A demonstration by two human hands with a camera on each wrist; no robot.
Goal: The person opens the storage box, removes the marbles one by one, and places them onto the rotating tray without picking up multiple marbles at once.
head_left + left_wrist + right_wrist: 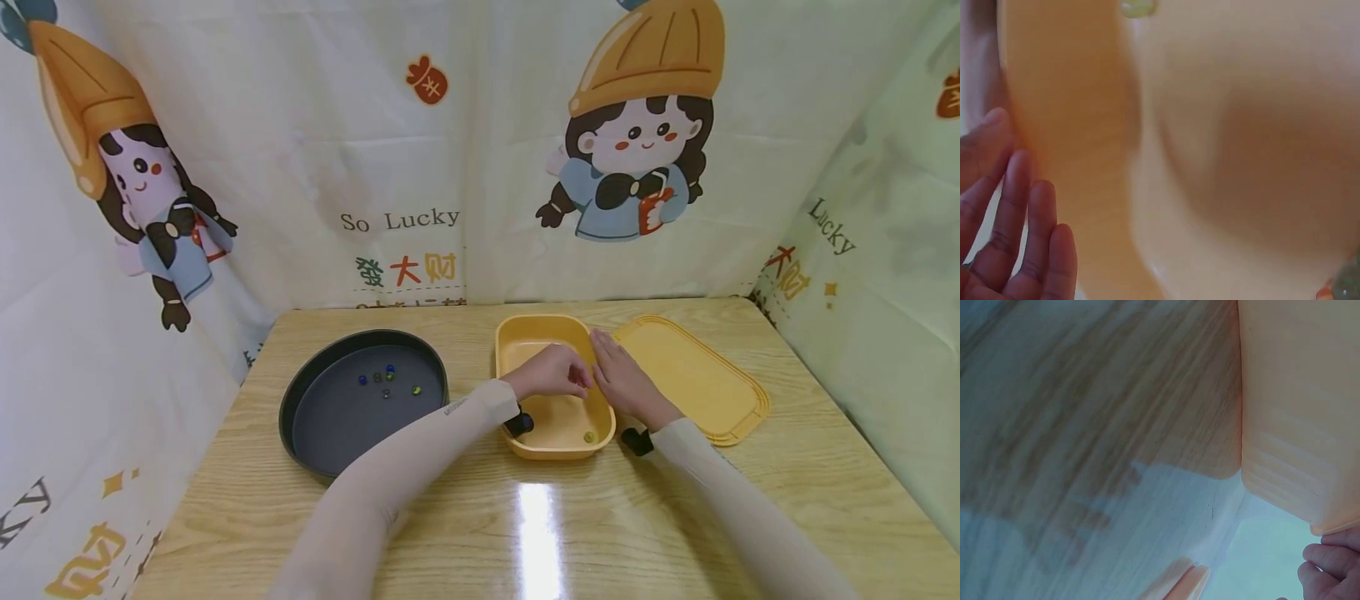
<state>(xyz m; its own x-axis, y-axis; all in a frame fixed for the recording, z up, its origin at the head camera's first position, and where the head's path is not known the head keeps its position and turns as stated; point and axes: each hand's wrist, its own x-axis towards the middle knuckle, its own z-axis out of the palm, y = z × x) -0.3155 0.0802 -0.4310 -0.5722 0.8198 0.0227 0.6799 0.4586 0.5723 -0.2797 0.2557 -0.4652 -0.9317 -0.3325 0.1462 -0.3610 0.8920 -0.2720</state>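
A yellow plastic box (558, 452) stands on the table between my hands. Over it reaches my left hand (555, 371), its fingers loosely bent toward the right wall and nothing visible in them. In the left wrist view those fingers (1041, 219) lie close to the box's side wall. My right hand (626, 379) rests along the box's right rim with straight fingers, seen at the rim in the right wrist view. A yellowish marble (589, 437) lies in the box's near right corner. Another greenish marble (1347, 281) shows at the left wrist view's lower right corner.
To the left stands a round dark pan (330, 442) holding several small marbles (389, 377). A flat yellow lid (690, 375) lies right of the box, beneath the right forearm's far side. A printed cloth (315, 167) hangs behind the wooden table (457, 533).
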